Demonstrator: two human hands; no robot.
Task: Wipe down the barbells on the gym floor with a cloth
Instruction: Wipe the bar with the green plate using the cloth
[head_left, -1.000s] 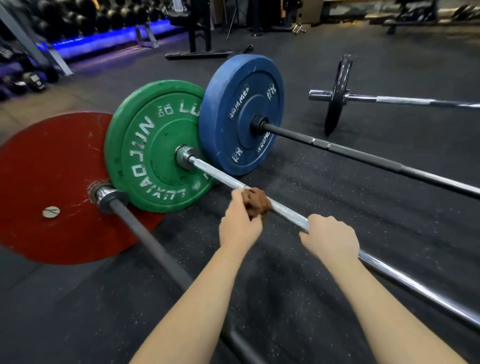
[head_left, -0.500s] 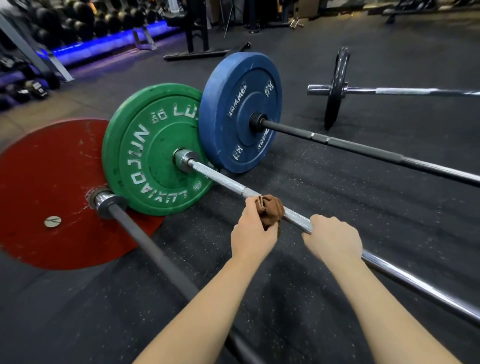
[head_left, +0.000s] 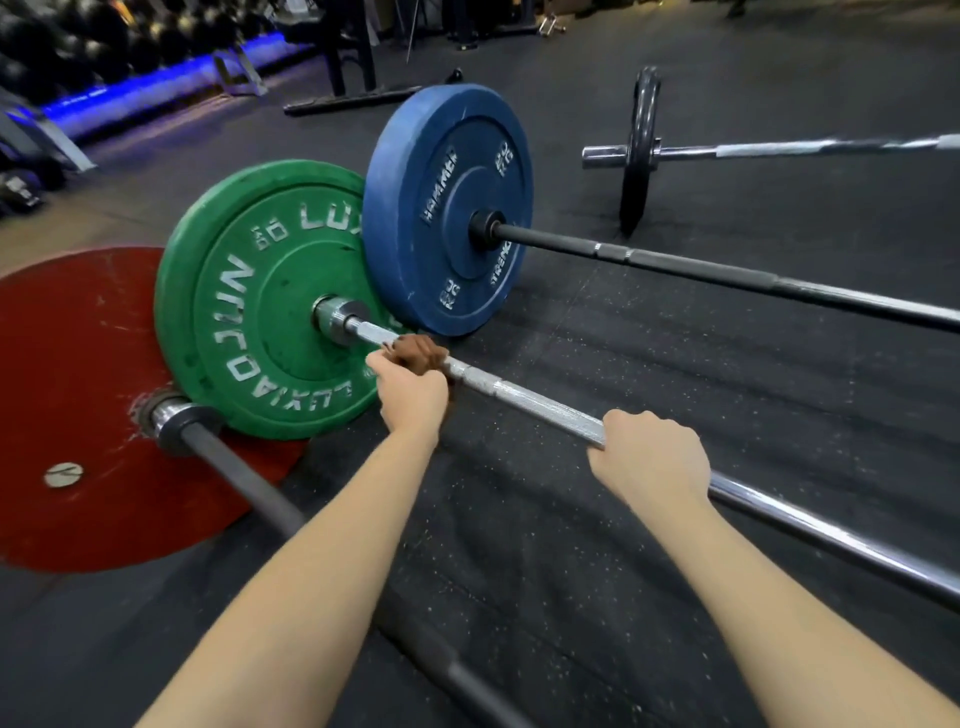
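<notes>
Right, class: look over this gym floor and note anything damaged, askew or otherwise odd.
Only the red plate shows wear: white scuffs and scratches around its hub, and a pale round patch lower down. Nothing else looks askew or spilled.

Four barbells (head_left: 727, 273) rest on a gym's dark, white-flecked rubber floor (head_left: 571, 571). Their plates stand on edge: a red plate (head_left: 78, 389), green plate (head_left: 260, 322) and blue plate (head_left: 441, 171) crowd together at left, with a thin black plate (head_left: 641, 156) well apart beyond. A black rack base (head_left: 353, 101) sits farther back.
</notes>
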